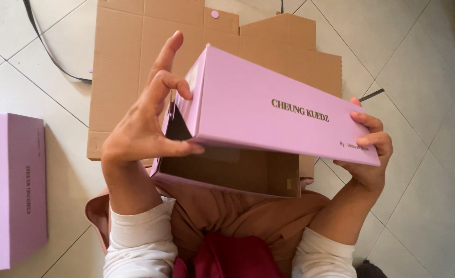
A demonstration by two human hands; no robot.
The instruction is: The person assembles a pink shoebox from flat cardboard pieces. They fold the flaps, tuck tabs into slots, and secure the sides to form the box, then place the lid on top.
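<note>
I hold a pink cardboard box [258,105] with a brown inside above my lap, its lid side tilted up toward me. My left hand [142,128] is at the box's left end, thumb pressed under the front edge and fingers curled by the end flap. My right hand [369,149] grips the box's right end, fingers wrapped over the top face. The box's open underside shows bare brown card.
A flat, unfolded brown cardboard sheet [129,56] lies on the white tiled floor behind the box. A second closed pink box [11,185] rests on the floor at the left. A black cable [47,51] runs across the tiles at upper left.
</note>
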